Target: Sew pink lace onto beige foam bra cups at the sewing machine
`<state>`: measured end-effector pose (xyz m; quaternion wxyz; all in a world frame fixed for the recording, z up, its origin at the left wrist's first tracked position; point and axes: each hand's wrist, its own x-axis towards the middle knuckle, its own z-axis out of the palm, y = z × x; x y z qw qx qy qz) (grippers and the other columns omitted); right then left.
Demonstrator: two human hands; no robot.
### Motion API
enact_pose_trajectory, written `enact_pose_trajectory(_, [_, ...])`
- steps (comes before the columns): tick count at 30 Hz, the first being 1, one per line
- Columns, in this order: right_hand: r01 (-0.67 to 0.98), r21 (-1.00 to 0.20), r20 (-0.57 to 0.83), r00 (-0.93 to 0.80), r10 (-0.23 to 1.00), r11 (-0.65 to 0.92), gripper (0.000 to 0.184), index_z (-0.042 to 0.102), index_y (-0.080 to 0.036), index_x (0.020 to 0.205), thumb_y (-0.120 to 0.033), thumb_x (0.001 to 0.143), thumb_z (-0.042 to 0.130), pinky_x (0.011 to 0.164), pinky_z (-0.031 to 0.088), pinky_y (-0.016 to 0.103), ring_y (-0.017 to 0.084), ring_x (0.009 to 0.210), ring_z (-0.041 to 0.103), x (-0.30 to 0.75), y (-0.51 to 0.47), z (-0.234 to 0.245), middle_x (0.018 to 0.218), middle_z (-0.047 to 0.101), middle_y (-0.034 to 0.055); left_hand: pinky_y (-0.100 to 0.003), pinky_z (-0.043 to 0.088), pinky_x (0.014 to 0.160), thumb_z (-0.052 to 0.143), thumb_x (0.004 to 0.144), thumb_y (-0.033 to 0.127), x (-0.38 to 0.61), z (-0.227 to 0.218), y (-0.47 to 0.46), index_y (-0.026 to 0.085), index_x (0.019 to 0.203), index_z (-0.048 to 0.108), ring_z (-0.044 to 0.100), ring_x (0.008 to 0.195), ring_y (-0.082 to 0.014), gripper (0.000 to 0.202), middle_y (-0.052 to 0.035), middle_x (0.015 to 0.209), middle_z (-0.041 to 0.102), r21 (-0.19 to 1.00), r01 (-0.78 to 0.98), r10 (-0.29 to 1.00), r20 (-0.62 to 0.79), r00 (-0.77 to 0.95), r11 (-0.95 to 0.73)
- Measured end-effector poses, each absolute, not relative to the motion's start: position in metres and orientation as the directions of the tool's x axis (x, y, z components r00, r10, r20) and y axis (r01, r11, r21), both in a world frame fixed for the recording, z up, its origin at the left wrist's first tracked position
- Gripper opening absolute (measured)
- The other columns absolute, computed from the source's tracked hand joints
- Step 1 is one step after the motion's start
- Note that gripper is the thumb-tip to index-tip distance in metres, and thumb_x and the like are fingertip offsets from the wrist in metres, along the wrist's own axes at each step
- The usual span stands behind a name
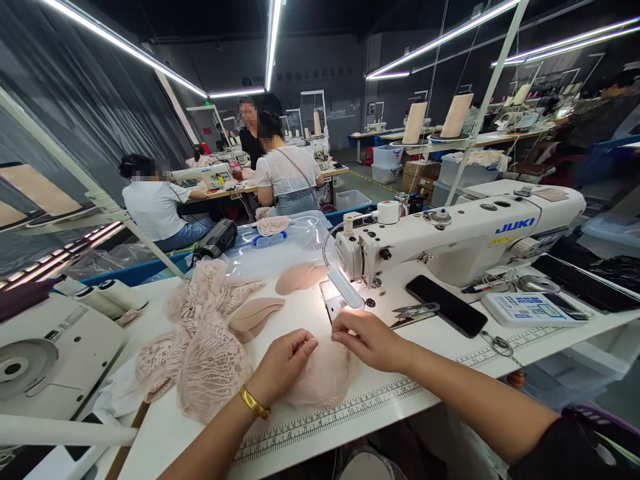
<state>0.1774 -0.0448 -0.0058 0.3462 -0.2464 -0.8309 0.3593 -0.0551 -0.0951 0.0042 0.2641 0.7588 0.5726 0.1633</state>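
A pale pink, sheer fabric bra cup piece point(323, 380) lies on the white table in front of me, its upper edge by the sewing machine's needle area. My left hand point(287, 360) pinches this edge on the left, thumb against the fingers. On the right, my right hand point(367, 340) is closed in a pinch on the same edge. Two smooth beige-pink foam cups point(255, 317) point(300, 277) rest beyond my left hand. Beside them sits a heap of pink lace garment pieces point(215, 360). The white sewing machine point(450, 233) stands ahead, its lit lamp point(345, 288) near my right fingers.
Right of the needle area lie thread snips point(416, 311), a black phone point(447, 305) and a white-and-blue box point(533, 310). A printed ruler point(320, 423) runs along the front edge. A translucent plastic bin point(310, 233) stands behind the table. Several people sit or stand farther back.
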Motion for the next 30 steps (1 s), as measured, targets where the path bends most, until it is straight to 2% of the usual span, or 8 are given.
enact_pose_trajectory(3, [-0.055, -0.982, 0.166, -0.695, 0.699, 0.179, 0.025, 0.052, -0.021, 0.088, -0.042, 0.101, 0.055, 0.068, 0.048, 0.030, 0.017, 0.070, 0.061, 0.181, -0.042, -0.015, 0.076, 0.065, 0.0008, -0.029, 0.054, 0.065, 0.033, 0.103, 0.053, -0.069, 0.019, -0.071, 0.020, 0.087, 0.071, 0.068, 0.072, -0.0196, 0.052, -0.0012, 0.078, 0.072, 0.518, 0.830, 0.955, -0.076, 0.286, -0.208])
enact_pose_trajectory(6, [-0.095, -0.994, 0.024, -0.703, 0.711, -0.060, 0.034, 0.052, -0.021, 0.087, -0.052, 0.095, 0.064, 0.061, 0.045, 0.027, 0.015, 0.061, 0.059, 0.177, -0.035, -0.030, 0.068, 0.064, -0.0016, -0.036, 0.055, 0.085, 0.047, 0.101, 0.048, -0.080, 0.027, -0.031, 0.020, 0.114, 0.069, 0.070, 0.097, -0.0253, 0.038, -0.0069, 0.107, 0.075, 0.394, 0.898, 0.980, 0.034, 0.196, -0.194])
enact_pose_trajectory(8, [-0.094, -0.991, -0.007, -0.680, 0.733, -0.096, 0.037, 0.054, -0.020, 0.086, -0.055, 0.093, 0.067, 0.058, 0.042, 0.026, 0.014, 0.058, 0.058, 0.174, -0.031, -0.036, 0.067, 0.063, -0.0022, -0.043, 0.047, 0.105, 0.054, 0.099, 0.037, -0.082, 0.026, 0.000, 0.019, 0.132, 0.060, 0.060, 0.123, -0.0301, 0.038, -0.0129, 0.135, 0.065, 0.298, 0.941, 0.985, 0.116, 0.129, -0.159])
enact_pose_trajectory(10, [-0.103, -0.988, -0.014, -0.676, 0.737, -0.114, 0.039, 0.055, -0.020, 0.085, -0.057, 0.091, 0.068, 0.058, 0.041, 0.026, 0.014, 0.058, 0.058, 0.173, -0.030, -0.038, 0.067, 0.064, -0.0021, -0.047, 0.043, 0.112, 0.058, 0.098, 0.028, -0.081, 0.019, 0.027, 0.018, 0.135, 0.058, 0.054, 0.133, -0.0318, 0.038, -0.0163, 0.141, 0.059, 0.208, 0.970, 0.984, 0.152, 0.094, -0.125])
enact_pose_trajectory(16, [-0.118, -0.989, 0.013, -0.674, 0.739, -0.090, 0.039, 0.055, -0.020, 0.085, -0.057, 0.091, 0.068, 0.061, 0.045, 0.028, 0.015, 0.060, 0.060, 0.171, -0.031, -0.035, 0.067, 0.066, -0.0013, -0.047, 0.058, 0.093, 0.064, 0.099, 0.036, -0.076, -0.003, 0.057, 0.017, 0.128, 0.061, 0.066, 0.109, -0.0246, 0.035, -0.0102, 0.128, 0.064, 0.002, 0.994, 0.986, 0.130, 0.106, -0.107])
enact_pose_trajectory(23, [-0.098, -0.991, -0.004, -0.663, 0.749, -0.092, 0.032, 0.056, -0.020, 0.085, -0.048, 0.090, 0.070, 0.062, 0.047, 0.027, 0.014, 0.061, 0.060, 0.171, -0.029, -0.035, 0.065, 0.062, -0.0037, -0.045, 0.057, 0.091, 0.062, 0.100, 0.038, -0.074, 0.006, 0.055, 0.016, 0.122, 0.064, 0.067, 0.104, -0.0229, 0.031, -0.0090, 0.121, 0.067, -0.109, 0.988, 0.987, 0.108, 0.122, -0.110])
enact_pose_trajectory(27, [-0.103, -0.990, -0.002, -0.658, 0.753, -0.093, 0.027, 0.058, -0.020, 0.084, -0.044, 0.091, 0.069, 0.062, 0.048, 0.027, 0.014, 0.062, 0.061, 0.173, -0.029, -0.032, 0.067, 0.064, -0.0028, -0.047, 0.053, 0.095, 0.056, 0.102, 0.035, -0.074, 0.018, 0.057, 0.013, 0.104, 0.071, 0.066, 0.104, -0.0264, 0.027, -0.0128, 0.105, 0.072, -0.146, 0.985, 0.986, 0.121, 0.114, -0.095])
enact_pose_trajectory(30, [-0.096, -0.991, -0.007, -0.658, 0.753, -0.094, 0.025, 0.058, -0.020, 0.084, -0.042, 0.092, 0.069, 0.062, 0.048, 0.027, 0.014, 0.062, 0.062, 0.173, -0.029, -0.031, 0.067, 0.065, -0.0027, -0.047, 0.053, 0.095, 0.059, 0.101, 0.037, -0.077, 0.024, 0.058, 0.014, 0.105, 0.069, 0.066, 0.105, -0.0243, 0.025, -0.0092, 0.108, 0.071, -0.156, 0.984, 0.986, 0.127, 0.110, -0.090])
